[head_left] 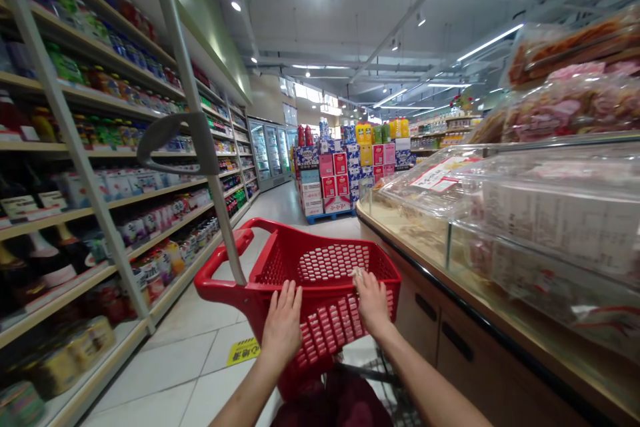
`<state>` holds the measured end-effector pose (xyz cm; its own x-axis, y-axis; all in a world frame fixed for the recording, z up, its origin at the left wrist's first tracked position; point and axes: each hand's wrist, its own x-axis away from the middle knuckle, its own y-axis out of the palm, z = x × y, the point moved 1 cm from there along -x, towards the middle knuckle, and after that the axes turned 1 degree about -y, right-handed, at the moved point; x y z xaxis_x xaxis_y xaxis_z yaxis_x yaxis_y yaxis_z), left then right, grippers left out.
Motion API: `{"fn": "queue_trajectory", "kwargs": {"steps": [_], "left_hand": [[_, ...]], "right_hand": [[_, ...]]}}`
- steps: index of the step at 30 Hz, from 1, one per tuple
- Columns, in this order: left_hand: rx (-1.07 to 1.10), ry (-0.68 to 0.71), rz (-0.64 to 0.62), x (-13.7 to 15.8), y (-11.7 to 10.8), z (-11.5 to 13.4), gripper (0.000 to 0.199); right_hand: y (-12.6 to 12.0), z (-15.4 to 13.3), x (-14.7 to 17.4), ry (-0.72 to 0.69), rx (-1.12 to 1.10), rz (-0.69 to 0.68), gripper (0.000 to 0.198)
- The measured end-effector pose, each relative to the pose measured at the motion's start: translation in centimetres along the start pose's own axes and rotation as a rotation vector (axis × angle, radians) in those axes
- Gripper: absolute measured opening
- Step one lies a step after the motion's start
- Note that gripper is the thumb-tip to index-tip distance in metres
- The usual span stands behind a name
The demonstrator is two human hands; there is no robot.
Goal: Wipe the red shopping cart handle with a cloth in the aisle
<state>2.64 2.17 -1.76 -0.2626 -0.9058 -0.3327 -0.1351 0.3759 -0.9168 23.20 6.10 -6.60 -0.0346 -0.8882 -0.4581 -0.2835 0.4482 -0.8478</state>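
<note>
A red plastic rolling shopping basket with perforated sides stands right in front of me; no goods show inside it. My left hand lies against its near wall, fingers stretched out and reaching up to the rim. At the rim farther right, my right hand is curled, its fingertips bent over toward the inside. A small whitish thing, too small to name, shows at those fingertips. From the basket's left end rises a grey metal pull bar with a grey plastic grip.
Shelves of bottles and packs line the left. On the right, a counter with clear covers holds packaged food close to the basket. Stacked drink cartons stand ahead on a blue pallet. A yellow sticker marks the tiled floor.
</note>
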Motion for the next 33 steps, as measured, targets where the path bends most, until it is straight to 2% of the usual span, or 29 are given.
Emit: {"fn": "queue_trajectory", "kwargs": {"steps": [2, 4, 5, 8, 10, 11, 14, 16, 17, 19, 21, 22, 24, 28, 29, 32, 33], "left_hand": [[0.016, 0.006, 0.018, 0.0, 0.1, 0.0, 0.064], [0.02, 0.026, 0.027, 0.1, 0.2, 0.0, 0.063], [0.018, 0.032, 0.03, 0.1, 0.3, -0.1, 0.063], [0.014, 0.027, 0.039, 0.0, 0.6, 0.1, 0.063], [0.013, -0.005, 0.061, -0.2, 0.7, 0.4, 0.062], [0.011, -0.023, 0.078, -0.3, 0.8, 0.7, 0.061], [0.008, -0.021, 0.11, -0.9, 1.0, 1.5, 0.06], [0.011, 0.016, 0.082, -1.3, 1.2, 1.9, 0.061], [0.013, 0.028, 0.061, -1.4, 1.3, 2.0, 0.061], [0.016, 0.032, 0.032, -1.6, 1.4, 2.0, 0.061], [0.018, 0.023, 0.04, -1.6, 1.4, 2.0, 0.06], [0.016, 0.013, 0.055, -1.6, 1.5, 2.1, 0.059], [-0.001, -0.021, 0.088, -1.5, 1.5, 2.2, 0.056], [-0.03, -0.056, 0.091, -1.5, 1.4, 2.6, 0.056], [-0.03, -0.055, 0.084, -1.5, 1.3, 2.7, 0.056], [-0.032, -0.046, 0.074, -1.4, 1.4, 2.8, 0.058], [-0.034, -0.045, 0.077, -1.4, 1.5, 2.9, 0.058]], "right_hand": [[0.3, -0.9, 0.0, -0.156, -0.026, -0.008, 0.059], [0.4, -0.9, -0.2, -0.215, -0.023, -0.011, 0.06], [0.3, -0.3, -0.3, -0.18, -0.005, -0.012, 0.059], [-0.2, 2.5, -0.7, 0.078, 0.07, -0.016, 0.053], [-0.3, 3.4, -0.6, 0.148, 0.087, -0.015, 0.051], [-0.3, 3.3, -0.4, 0.119, 0.083, -0.01, 0.052], [0.3, 2.2, 0.1, -0.11, 0.05, 0.004, 0.057], [0.5, 2.6, 0.1, -0.174, 0.049, -0.003, 0.057], [0.6, 3.4, -0.1, -0.14, 0.059, -0.007, 0.055], [0.5, 5.9, -0.7, 0.028, 0.083, 0.004, 0.052], [0.5, 8.3, -1.2, 0.186, 0.095, 0.027, 0.051], [0.6, 9.1, -1.3, 0.218, 0.096, 0.039, 0.05], [0.9, 9.5, -1.3, 0.18, 0.094, 0.061, 0.05], [0.9, 8.8, -0.8, -0.092, 0.066, 0.048, 0.051], [0.7, 8.9, -0.7, -0.083, 0.061, 0.041, 0.051], [0.4, 8.9, -0.8, 0.14, 0.069, 0.059, 0.049], [0.5, 8.5, -0.8, 0.162, 0.067, 0.075, 0.05]]}}
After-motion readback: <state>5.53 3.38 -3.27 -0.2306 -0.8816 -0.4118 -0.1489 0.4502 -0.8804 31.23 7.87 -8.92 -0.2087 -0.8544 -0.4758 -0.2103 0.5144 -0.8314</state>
